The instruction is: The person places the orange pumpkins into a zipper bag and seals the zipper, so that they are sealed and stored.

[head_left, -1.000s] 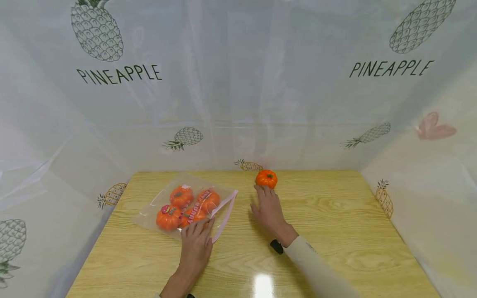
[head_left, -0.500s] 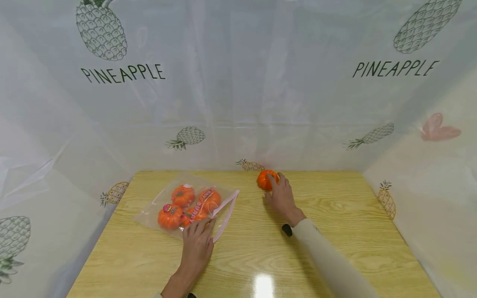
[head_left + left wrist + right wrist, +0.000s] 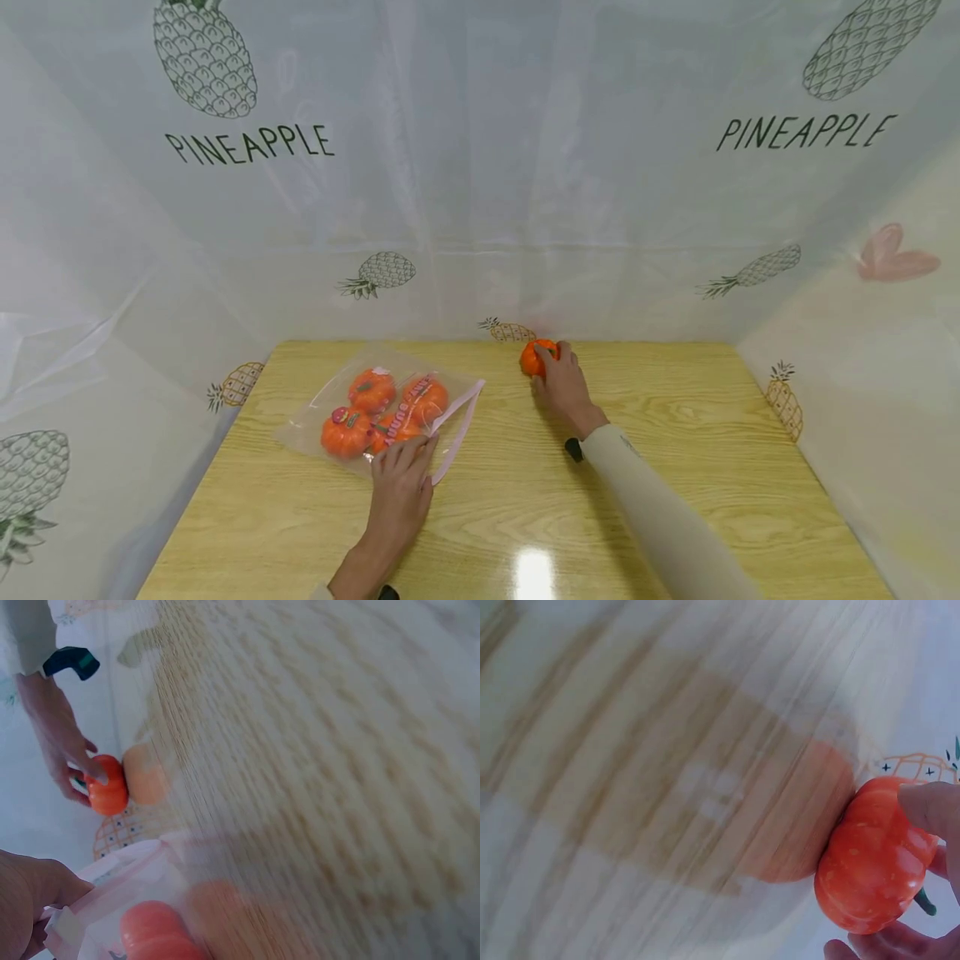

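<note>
Head: I see the left hand [image 3: 401,483] left of centre, fingers loosely straight on a clear, pink-edged plastic bag [image 3: 456,442]. Left wrist: right hand [image 3: 61,746] and glossy orange ribbed pumpkin [image 3: 109,791], at left. Right wrist: thumb and fingers grip the pumpkin, lower right.

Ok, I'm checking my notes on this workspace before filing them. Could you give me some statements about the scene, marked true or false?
1. The right hand has its thumb and fingers on the loose pumpkin. True.

2. The left hand touches the clear bag. True.

3. The bag holds only two pumpkins. False: four pumpkins show in it.

4. The loose pumpkin is at the edge of the table nearest the person. False: it is by the far edge of the table, close to the backdrop.

5. The word PINEAPPLE shows twice on the backdrop in the head view. True.
</note>
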A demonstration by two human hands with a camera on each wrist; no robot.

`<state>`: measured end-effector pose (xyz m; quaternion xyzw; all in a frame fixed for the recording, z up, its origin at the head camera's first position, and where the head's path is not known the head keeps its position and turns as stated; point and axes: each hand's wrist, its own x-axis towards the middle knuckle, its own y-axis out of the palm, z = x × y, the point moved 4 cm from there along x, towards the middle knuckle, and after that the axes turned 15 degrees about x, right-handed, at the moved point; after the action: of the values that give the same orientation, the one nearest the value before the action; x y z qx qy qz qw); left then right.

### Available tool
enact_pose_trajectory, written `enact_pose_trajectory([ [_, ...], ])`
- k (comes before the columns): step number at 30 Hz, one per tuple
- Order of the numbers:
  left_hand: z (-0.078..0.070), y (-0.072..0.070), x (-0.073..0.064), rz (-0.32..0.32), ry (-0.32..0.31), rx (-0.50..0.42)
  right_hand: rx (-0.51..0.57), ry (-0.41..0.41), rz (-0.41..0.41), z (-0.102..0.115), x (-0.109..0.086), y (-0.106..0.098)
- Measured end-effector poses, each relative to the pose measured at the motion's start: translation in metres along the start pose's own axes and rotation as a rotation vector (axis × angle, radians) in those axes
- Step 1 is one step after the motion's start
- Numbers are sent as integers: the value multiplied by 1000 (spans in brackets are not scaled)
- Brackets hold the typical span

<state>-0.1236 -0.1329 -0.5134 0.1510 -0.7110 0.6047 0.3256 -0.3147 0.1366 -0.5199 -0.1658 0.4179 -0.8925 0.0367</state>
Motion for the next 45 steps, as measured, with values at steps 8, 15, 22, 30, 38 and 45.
enact_pose_trajectory([
  [8,-1,3,-1,4,4,-2,-24,35,15,-3,-3,1],
  [15,-1,3,0,2,12,9,-42,1,25,-1,-12,0],
  [22,0,2,1,8,6,-1,-46,-47,25,7,-21,-2],
  [30,2,3,2,25,-2,-9,-16,-86,25,14,-35,0],
  [38,1,1,4,29,-6,-14,11,-136,15,20,-53,0],
  [45,1,-1,4,41,-20,-13,54,-115,34,25,-69,2],
])
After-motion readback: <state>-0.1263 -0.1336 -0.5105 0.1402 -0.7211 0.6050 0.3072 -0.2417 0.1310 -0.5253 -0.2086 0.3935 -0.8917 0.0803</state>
